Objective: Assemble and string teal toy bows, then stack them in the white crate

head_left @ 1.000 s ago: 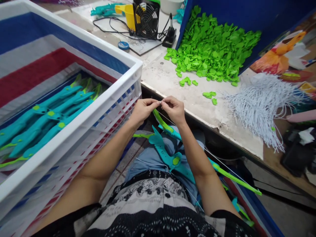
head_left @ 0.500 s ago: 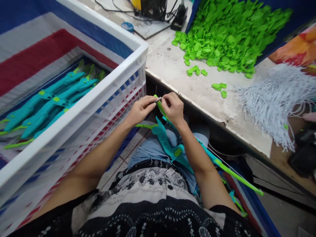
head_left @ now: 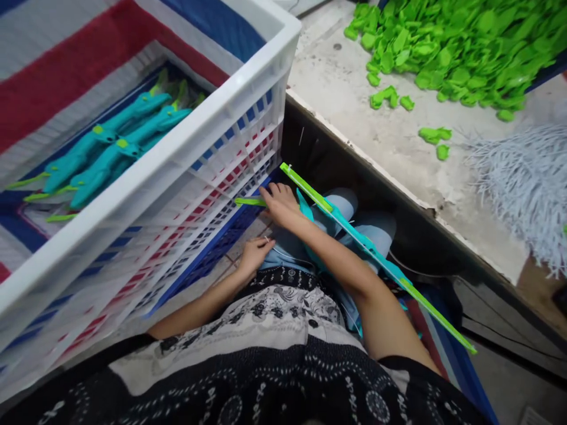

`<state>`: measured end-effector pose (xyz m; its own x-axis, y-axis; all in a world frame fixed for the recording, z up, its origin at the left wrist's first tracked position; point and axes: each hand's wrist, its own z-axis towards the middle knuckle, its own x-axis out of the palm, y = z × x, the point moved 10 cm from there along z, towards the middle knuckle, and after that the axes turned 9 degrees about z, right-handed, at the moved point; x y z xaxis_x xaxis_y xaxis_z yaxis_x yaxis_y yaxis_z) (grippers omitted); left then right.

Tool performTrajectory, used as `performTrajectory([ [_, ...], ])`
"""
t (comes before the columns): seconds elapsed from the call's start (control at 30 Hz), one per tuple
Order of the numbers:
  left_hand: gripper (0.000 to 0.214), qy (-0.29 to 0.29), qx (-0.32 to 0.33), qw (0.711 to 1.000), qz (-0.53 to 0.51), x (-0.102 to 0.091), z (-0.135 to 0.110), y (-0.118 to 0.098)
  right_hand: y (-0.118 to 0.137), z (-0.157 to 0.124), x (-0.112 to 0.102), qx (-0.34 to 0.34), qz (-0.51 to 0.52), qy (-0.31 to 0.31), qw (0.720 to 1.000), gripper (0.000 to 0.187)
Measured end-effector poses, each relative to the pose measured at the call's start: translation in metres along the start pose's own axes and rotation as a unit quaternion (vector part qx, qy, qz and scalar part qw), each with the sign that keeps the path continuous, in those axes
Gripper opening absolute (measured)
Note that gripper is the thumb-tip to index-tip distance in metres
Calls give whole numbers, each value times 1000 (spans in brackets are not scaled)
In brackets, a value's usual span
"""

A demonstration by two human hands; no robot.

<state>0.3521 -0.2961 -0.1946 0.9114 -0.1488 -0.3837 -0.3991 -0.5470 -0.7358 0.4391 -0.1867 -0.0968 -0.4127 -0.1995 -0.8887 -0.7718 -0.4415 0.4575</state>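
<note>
One white cord (head_left: 267,239) sits pinched in your left grip (head_left: 257,252), seven o'clock; your right grip (head_left: 282,203), closure unclear, partly covers the teal-and-lime bow (head_left: 364,242) angling toward four o'clock, your lap (head_left: 384,225) presumably propping it.

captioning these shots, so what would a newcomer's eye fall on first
Probably the heap of bright green pieces on the worktable, upper right. Next, the white crate at left, with teal-and-green pieces inside. Near centre, the left hand pinches something thin and white below the right hand.
</note>
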Motion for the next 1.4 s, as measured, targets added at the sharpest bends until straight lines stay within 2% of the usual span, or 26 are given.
performTrajectory([
  [0.07,21,-13,-10,1000,-27,2,2,-6,-22,1,17,68,28,45,996,50],
  [0.13,25,16,-24,993,-113,5,-2,-14,-31,-2,22,78,92,70,990,46],
  [0.17,26,52,-37,981,-186,8,-7,-19,-32,-4,21,67,142,71,985,44],
  [0.23,27,142,-60,929,-338,13,-21,-38,-29,-9,14,37,276,58,959,42],
  [0.27,27,179,-60,901,-390,10,-28,-50,-26,-13,12,25,364,53,930,43],
  [0.3,27,201,-49,887,-414,4,-32,-63,-24,-17,11,19,452,50,890,44],
  [0.33,27,207,-25,884,-418,-6,-34,-75,-23,-21,12,24,528,52,847,44],
  [0.4,32,185,40,903,-386,-33,-30,-95,-23,-31,20,56,642,62,762,47],
  [0.43,35,166,70,916,-358,-46,-25,-103,-23,-36,24,78,675,66,731,49],
  [0.5,37,127,114,938,-301,-66,-16,-114,-26,-44,28,116,700,60,702,50],
  [0.6,31,94,154,955,-235,-79,-6,-128,-28,-49,24,138,700,44,699,48],
  [0.73,23,56,198,967,-149,-83,-8,-146,-27,-49,20,148,697,47,700,51],
  [0.93,17,-13,239,970,-42,-91,-14,-162,-28,-49,20,150,685,45,711,52],
  [1.4,21,-28,267,961,-64,-88,-10,-164,-27,-49,20,145,689,45,708,51],
])
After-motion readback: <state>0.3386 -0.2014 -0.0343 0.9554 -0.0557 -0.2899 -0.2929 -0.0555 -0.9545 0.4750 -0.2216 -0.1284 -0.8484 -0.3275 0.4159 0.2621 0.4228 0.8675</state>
